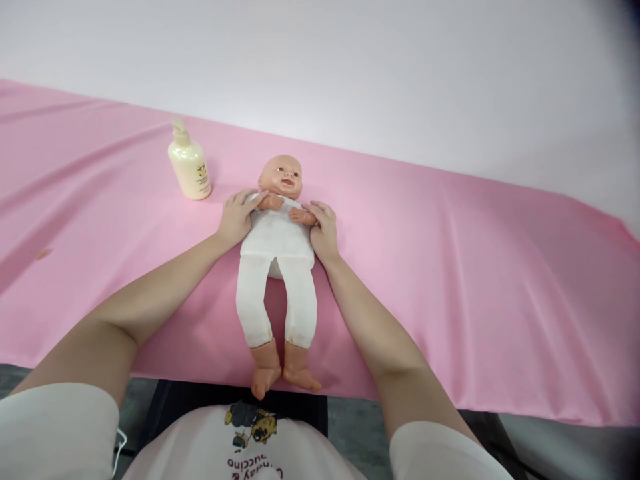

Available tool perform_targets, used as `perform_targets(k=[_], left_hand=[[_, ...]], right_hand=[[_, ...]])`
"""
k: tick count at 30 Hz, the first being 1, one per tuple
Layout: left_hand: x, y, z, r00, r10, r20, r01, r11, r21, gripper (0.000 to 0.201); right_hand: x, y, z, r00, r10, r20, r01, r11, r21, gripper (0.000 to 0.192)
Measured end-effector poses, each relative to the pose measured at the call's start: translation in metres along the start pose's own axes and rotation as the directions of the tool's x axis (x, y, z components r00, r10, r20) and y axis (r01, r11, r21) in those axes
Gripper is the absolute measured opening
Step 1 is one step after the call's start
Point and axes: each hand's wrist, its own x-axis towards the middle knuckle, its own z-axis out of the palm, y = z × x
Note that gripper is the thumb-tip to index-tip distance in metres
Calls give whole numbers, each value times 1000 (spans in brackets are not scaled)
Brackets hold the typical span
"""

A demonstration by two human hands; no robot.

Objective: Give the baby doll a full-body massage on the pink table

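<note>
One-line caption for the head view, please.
Both hands, left hand and right hand, rest on a baby doll beside a lotion bottle.

Head view, the only one I have: worn on the person's head, facing forward and steeply down across the pink-covered table [450, 267] toward a pale wall [350, 67]. Near range; the wearer's own shirt front [240, 447] fills the bottom edge.
</note>
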Motion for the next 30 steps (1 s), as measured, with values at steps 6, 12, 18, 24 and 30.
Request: perform_targets(k=[6,12,18,24,30], left_hand=[[0,5,-2,1000,-5,29,4,999,51,55],[-1,6,-2,999,-8,31,6,999,54,53],[-2,3,-1,1000,1,12,-1,1000,27,51],[-1,-12,5,987,-59,-148,25,975,-222,68],[5,-18,4,967,-157,-200,52,892,-448,90]], right_hand=[[0,-5,-1,999,-11,39,12,999,-43,56],[2,-6,-2,997,-35,72,39,997,-60,57],[1,-3,0,998,-49,30,50,998,-37,53],[0,1,1,990,63,-130,-37,981,193,55],[4,22,1,949,175,-264,-83,942,326,69]])
